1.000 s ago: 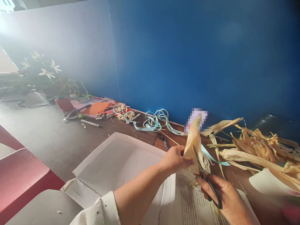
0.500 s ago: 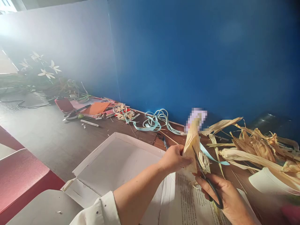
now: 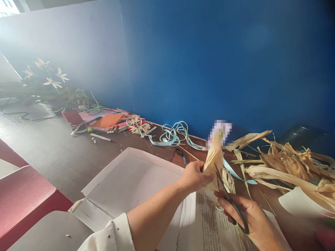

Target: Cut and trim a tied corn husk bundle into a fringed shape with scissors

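Observation:
My left hand point(image 3: 194, 177) pinches a pale dried corn husk point(image 3: 215, 153) and holds it upright above the table. My right hand point(image 3: 250, 218) grips a pair of dark-handled scissors point(image 3: 230, 202), fingers through the loops. The blades reach up into the lower part of the husk. A curled shred of husk point(image 3: 228, 180) hangs beside the blades, and a light blue strip point(image 3: 237, 174) trails off to the right behind it.
An open white cardboard box point(image 3: 131, 181) and a printed newspaper sheet point(image 3: 211, 226) lie under my hands. A heap of dried husks point(image 3: 288, 167) and a white cup point(image 3: 300, 204) sit to the right. Blue ribbon point(image 3: 171, 136), coloured paper point(image 3: 107, 120), a second pair of scissors point(image 3: 181, 155) and paper flowers point(image 3: 49, 78) line the blue wall.
The scissors have crept slightly upward along the husk. My left hand has kept its pinch and hardly moved.

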Tool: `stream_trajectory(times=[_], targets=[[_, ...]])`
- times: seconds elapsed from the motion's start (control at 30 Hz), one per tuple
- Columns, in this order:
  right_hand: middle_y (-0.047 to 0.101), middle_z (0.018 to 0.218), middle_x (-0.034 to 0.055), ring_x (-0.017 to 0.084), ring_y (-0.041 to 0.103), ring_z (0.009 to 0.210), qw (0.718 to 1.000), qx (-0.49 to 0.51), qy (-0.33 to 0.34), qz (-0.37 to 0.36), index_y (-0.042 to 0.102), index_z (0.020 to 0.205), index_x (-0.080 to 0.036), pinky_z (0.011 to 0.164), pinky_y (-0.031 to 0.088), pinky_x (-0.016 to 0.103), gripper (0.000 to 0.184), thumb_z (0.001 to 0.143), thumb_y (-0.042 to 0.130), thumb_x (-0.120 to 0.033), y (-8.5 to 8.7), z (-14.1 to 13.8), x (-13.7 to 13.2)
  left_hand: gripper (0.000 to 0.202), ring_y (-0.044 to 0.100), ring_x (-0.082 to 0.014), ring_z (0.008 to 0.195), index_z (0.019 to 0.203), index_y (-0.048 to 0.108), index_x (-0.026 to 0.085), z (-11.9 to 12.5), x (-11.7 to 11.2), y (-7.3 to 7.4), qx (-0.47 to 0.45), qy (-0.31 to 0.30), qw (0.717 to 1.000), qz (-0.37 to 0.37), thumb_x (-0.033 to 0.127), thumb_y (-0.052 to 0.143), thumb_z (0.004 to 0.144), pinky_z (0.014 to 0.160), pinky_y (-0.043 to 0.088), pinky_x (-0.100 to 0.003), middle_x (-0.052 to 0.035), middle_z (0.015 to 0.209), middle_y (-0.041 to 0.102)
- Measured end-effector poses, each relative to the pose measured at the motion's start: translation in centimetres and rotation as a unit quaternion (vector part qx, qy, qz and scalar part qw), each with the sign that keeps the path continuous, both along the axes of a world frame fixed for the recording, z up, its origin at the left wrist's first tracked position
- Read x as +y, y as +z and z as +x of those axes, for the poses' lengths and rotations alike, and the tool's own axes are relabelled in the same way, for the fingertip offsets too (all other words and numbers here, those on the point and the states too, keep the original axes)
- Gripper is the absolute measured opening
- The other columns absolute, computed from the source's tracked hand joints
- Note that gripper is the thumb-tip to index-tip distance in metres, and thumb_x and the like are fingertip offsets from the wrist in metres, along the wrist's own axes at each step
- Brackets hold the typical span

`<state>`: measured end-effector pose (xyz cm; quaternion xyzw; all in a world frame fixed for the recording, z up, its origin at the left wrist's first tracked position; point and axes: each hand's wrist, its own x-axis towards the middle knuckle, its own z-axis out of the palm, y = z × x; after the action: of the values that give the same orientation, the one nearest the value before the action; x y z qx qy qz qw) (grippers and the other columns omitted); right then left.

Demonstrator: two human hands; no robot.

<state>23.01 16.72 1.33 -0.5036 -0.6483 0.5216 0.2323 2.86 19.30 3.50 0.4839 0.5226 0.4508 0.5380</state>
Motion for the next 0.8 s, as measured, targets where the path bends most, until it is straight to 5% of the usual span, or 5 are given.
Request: stream_trajectory(times=[0.37,0.6,0.8], targets=[[0.045,0.064,-0.0015,0.014,0.039,0.060,1.000,-0.012,0.006,-0.010,0.067,0.111,-0.014,0.054,0.033,0.022,0.060,0.081,0.065,-0.066,-0.09,-0.12,0.04,0.014,0.041,-0.0084,0.053,0.071,0.059,0.015,-0.06,-0.05,-0.03,-0.006,-0.007,1.000,-0.003,0.023,0.059,0.060,0.048,0.031,-0.019,0.0036,0.059,0.047],[0.042,0.061,-0.0018,0.012,0.039,0.057,0.999,-0.040,0.021,0.020,0.062,0.075,-0.015,0.052,0.032,0.022,0.053,0.083,0.061,-0.067,0.06,0.04,0.09,0.015,0.042,-0.0091,0.053,0.072,0.061,0.014,-0.03,-0.05,0.00,-0.003,-0.037,0.999,-0.010,0.024,0.061,0.060,0.049,0.034,-0.019,0.0031,0.060,0.049],[0.043,0.061,-0.0015,0.012,0.038,0.058,0.998,-0.050,0.024,0.019,0.062,0.077,-0.015,0.052,0.030,0.022,0.055,0.084,0.059,-0.070,0.32,0.09,0.00,0.016,0.043,-0.0093,0.055,0.071,0.061,0.015,-0.44,-0.03,0.14,-0.012,-0.061,0.998,-0.004,0.027,0.062,0.061,0.050,0.034,-0.019,0.0025,0.062,0.050]])
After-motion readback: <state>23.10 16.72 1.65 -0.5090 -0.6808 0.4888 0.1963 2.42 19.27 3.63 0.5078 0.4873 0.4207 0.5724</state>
